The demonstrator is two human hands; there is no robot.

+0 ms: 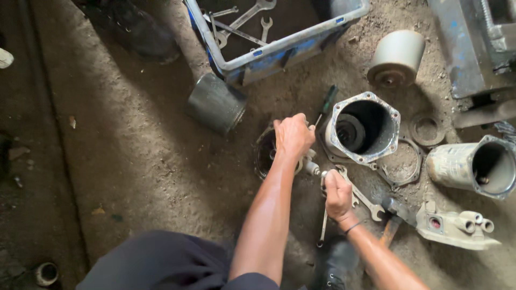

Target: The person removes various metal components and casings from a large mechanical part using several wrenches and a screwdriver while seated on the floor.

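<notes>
Person crouches over a dirt floor (123, 156) strewn with motor parts. Left hand (293, 135) is curled down over a dark round part (266, 153), fingers closed on its top rim, pressing or steadying it; what sits under the palm is hidden. Right hand (337, 194) is fisted around a slim metal tool (323, 228), likely a wrench handle, whose long axis runs nearly straight toward the person, the lower end poking out below the fist. Between the two hands lies a short light-coloured shaft stub (312, 167), sticking out of the round part toward the right hand; its axis runs diagonally from left hand down to right hand. So the round part is just up and left of the right hand, touching the left one; the left hand is clearly the nearer. Just right of the right hand lies a combination spanner (364, 197), near it a hammer (391, 217). Beyond the left hand's knuckles stands an open hexagonal housing (364, 128), a screwdriver (325, 102) close beside it. Farther off: a blue crate (279, 51) with spanners, grey cylinders (215, 103).
</notes>
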